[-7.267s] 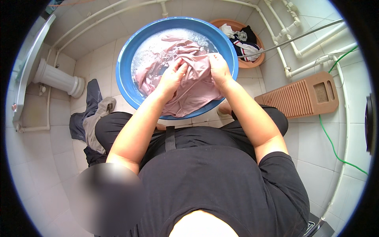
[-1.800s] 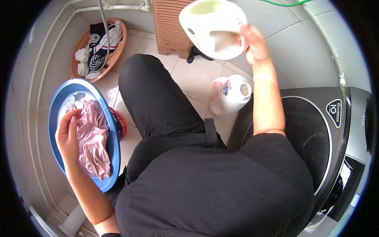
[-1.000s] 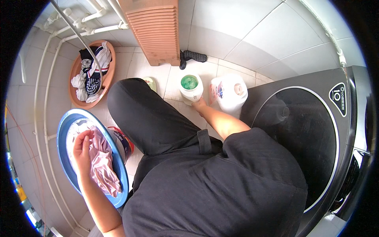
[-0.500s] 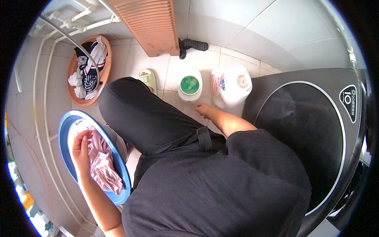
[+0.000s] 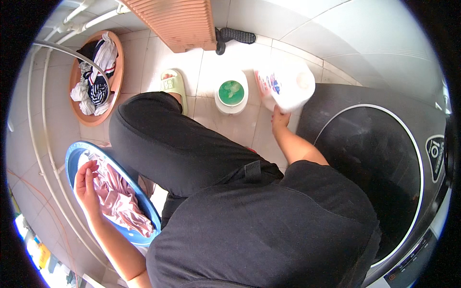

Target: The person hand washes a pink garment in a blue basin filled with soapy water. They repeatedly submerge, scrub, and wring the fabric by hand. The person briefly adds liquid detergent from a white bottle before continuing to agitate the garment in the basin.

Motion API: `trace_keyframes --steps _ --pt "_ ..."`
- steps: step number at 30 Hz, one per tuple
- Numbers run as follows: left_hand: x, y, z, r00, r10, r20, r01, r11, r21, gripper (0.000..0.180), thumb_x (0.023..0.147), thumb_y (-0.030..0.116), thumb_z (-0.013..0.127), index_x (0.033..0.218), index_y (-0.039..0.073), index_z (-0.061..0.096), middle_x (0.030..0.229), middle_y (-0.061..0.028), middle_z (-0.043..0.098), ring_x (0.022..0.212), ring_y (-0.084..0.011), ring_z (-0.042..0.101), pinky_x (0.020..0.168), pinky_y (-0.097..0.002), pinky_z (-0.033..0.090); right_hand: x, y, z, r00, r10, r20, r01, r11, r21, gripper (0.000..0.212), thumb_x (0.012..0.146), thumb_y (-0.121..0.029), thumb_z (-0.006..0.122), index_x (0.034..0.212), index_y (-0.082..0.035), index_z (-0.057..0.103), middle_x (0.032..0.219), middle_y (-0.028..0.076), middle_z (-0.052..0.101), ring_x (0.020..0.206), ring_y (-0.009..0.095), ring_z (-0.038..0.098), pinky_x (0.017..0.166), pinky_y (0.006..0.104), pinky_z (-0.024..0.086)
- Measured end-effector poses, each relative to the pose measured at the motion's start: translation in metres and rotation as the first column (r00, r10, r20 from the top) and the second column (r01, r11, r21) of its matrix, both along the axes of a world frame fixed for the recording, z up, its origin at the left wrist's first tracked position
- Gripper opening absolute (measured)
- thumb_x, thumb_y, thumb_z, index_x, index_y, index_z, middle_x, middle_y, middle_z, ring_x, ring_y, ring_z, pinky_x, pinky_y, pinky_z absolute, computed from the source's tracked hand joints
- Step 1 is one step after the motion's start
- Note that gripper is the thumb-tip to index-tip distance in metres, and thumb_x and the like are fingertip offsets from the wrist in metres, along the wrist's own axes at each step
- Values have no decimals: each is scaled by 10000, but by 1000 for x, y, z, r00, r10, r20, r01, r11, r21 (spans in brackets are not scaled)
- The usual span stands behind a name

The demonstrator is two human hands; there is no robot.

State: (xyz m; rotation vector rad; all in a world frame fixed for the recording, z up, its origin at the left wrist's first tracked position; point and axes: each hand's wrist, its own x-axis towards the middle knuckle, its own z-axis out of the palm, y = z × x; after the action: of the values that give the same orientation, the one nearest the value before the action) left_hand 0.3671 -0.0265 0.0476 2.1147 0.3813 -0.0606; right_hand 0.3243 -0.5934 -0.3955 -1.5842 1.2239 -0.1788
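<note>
Right hand: I see it (image 5: 281, 120) at the near side of the white bottle (image 5: 286, 89). A second ago it was at the white container, then just off it; now its fingers appear to meet the bottle. I cannot tell from here whether they are clamped on it.
Bottle: on the right, beside the washing machine (image 5: 370, 187), mouth in view. Its edges look soft to me, so I cannot say whether it is tilted or lifted.
Container: the white container (image 5: 230, 110) stands on the floor left of the bottle, apart from it, green showing in its round opening. Neither hand touches it now.
Left hand: I find it (image 5: 87, 186) where it was, over the blue tub (image 5: 73, 154), fingers loosely bent, thumb apart, nothing seen in them. Contact with the cloth I cannot confirm.
Pink cloth: the pink cloth (image 5: 120, 206) lies bunched in the tub.
Meaning: I judge the handling has passed from container to bottle, with the cloth left alone; the two hands are well apart.
Around: an orange basin (image 5: 118, 67) of clothes (image 5: 98, 91) at upper left, a brown washboard (image 5: 175, 24), a dark shoe (image 5: 237, 36), a green slipper (image 5: 174, 86) on a foot.
</note>
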Motion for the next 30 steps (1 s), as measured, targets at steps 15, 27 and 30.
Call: trace_keyframes --steps 15,27,30 --pt "30 8 -20 991 -124 41 125 992 -19 195 930 98 460 1041 11 594 991 -69 630 897 -135 583 747 -243 447 72 -5 -37 888 284 -362 -315 948 -30 475 802 -250 551 1230 -75 444 1176 118 532 988 274 542 818 408 458" --pt "63 -117 41 760 -571 310 602 799 -6 338 802 -13 532 1137 35 547 1119 -83 560 1047 -187 519 893 -296 399 113 53 310 620 784 -16 -773 607 -185 274 790 -191 565 1026 -65 621 962 133 636 887 192 602 774 321 473" --pt "44 -122 70 689 -590 421 635 772 41 372 793 8 561 1161 44 531 1182 -100 537 1097 -213 498 921 -321 383 103 79 387 652 757 40 -702 623 -344 291 790 -220 551 1017 -50 617 976 151 634 895 249 616 791 353 474"
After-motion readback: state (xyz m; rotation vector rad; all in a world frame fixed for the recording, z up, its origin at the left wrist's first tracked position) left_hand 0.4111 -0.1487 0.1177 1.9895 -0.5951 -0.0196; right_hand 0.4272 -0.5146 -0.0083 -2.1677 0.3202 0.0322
